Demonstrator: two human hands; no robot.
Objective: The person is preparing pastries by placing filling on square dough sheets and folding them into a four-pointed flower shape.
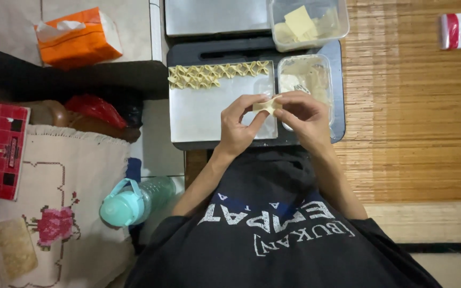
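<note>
Both hands meet over the metal tray (209, 114), pinching one small dough square (267, 104) between them. Left hand (239, 124): thumb and forefinger closed on the square's near edge, wrist bent up from the lap. Right hand (304, 116): fingers curled, tips closed on its far edge.

Risk: thin dough looks tearable if either pinch pulls too hard; a slack pinch could drop it onto the tray, away from the row of folded pieces (217, 74). Right wrist hangs just over the clear plastic container (306, 80) and may knock it.
</note>
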